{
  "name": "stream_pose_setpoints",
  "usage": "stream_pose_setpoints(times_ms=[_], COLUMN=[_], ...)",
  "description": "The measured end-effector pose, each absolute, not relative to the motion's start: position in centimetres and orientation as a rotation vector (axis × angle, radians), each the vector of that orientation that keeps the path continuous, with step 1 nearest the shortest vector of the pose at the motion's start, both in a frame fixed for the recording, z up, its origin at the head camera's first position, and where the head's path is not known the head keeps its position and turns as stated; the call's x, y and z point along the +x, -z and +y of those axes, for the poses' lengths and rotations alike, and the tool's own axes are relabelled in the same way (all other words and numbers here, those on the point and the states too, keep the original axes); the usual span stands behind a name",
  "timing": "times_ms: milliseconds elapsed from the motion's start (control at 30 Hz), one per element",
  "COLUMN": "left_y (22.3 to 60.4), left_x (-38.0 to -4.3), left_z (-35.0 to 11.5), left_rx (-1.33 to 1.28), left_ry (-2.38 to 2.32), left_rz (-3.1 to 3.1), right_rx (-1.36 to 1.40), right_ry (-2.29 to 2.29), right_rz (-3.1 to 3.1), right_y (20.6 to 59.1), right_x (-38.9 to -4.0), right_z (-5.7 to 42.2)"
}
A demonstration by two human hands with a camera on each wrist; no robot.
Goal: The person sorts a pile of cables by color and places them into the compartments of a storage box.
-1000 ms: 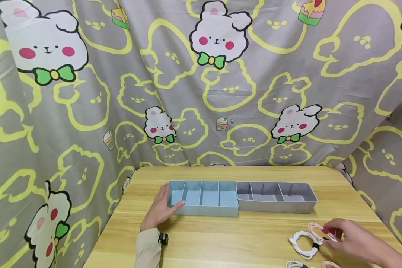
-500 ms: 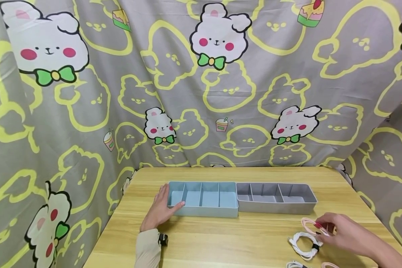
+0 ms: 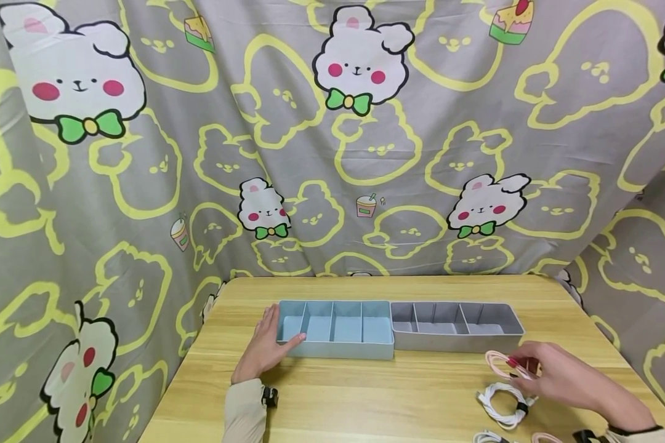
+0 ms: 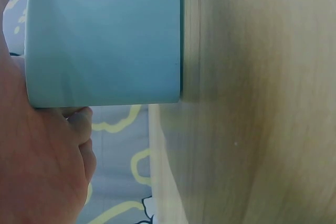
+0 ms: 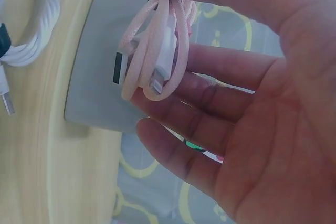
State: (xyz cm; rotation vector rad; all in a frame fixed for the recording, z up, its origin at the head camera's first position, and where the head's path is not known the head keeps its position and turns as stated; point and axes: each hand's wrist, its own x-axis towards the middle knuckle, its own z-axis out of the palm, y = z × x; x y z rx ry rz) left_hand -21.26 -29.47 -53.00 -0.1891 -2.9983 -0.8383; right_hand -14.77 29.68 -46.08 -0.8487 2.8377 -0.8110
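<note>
Pink cable (image 3: 499, 365): the right hand (image 3: 560, 372) had it pinched between fingers, just drawn nearer the gray organizer (image 3: 454, 342); apparently mid-carry.
Blue organizer (image 3: 338, 349): the left hand (image 3: 263, 344) rested against it, fingers extended.

A grey curtain (image 3: 321, 144) printed with rabbits hangs behind the wood-grain bench (image 3: 371, 394) and along its left and right sides.

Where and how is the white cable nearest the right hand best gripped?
Probably at the black tie on the right of its loop, pinched from above and the right. The white cable lies as an open ring, and the tie bundles its strands there, so a pinch should keep it together. The right hand holds a pink cable and would need freeing first.
</note>
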Motion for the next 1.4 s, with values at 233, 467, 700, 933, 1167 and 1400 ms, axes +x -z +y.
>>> stream_pose_setpoints(times_ms=[233, 467, 700, 933, 1167, 1400], left_y=[52.9, 52.7, 52.7, 52.8, 52.9, 53.0], left_x=[-21.3, -21.2, -21.1, -21.3, -21.3, -21.2], left_z=[-29.6, -29.5, -29.3, -29.4, -29.4, -29.3], left_rx=[-0.171, -0.16, -0.159, -0.171, -0.18, -0.151], left_ry=[0.871, 0.869, 0.879, 0.879, 0.866, 0.861], left_rz=[-3.006, -3.026, -3.009, -3.0, -3.005, -3.0], right_rx=[-0.829, -0.857, -0.864, -0.894, -0.929, -0.923], right_ry=[0.83, 0.847, 0.812, 0.8, 0.796, 0.754], right_rz=[2.784, 2.742, 2.764, 2.779, 2.771, 2.796], right_y=[45.4, 44.8, 44.4, 44.1, 43.9, 43.5], right_x=[-15.3, -16.0, -16.5, -17.1, -17.7, -18.2], right_z=[28.8, 28.1, 27.0, 26.1, 25.5, 24.8])
